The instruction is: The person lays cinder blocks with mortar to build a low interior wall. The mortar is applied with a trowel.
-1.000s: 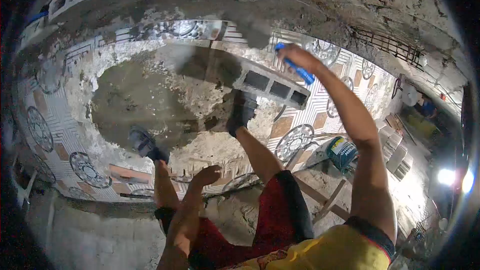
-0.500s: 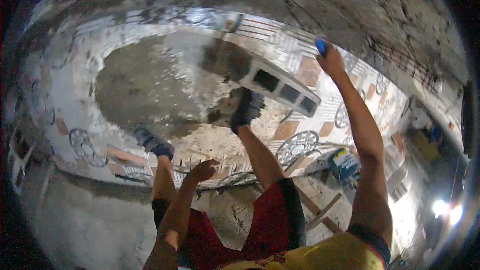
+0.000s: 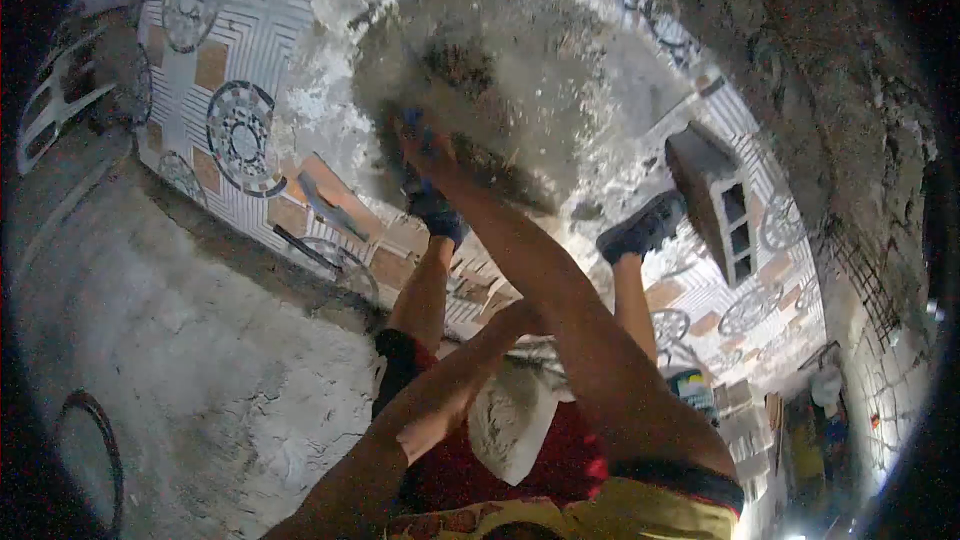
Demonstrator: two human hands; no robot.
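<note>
My right hand reaches across to the left, low over a wet grey mortar patch. It is closed around a blue object, blurred by motion, whose kind I cannot make out. Close by that hand is my left shoe, at the mortar's near edge. My left hand lies near my knees, partly covered by my right forearm, so its fingers do not show clearly. The mortar sits on a sheet printed with wheels and stripes.
A hollow concrete block rests at the right, beside my right shoe. A flat brown board lies left of my legs. A labelled bucket stands at the lower right. A rough wall rises on the right.
My right hand has swung from the far right over to the mortar on the left, with the blue object in it. My view has turned, so the block appears farther right.
</note>
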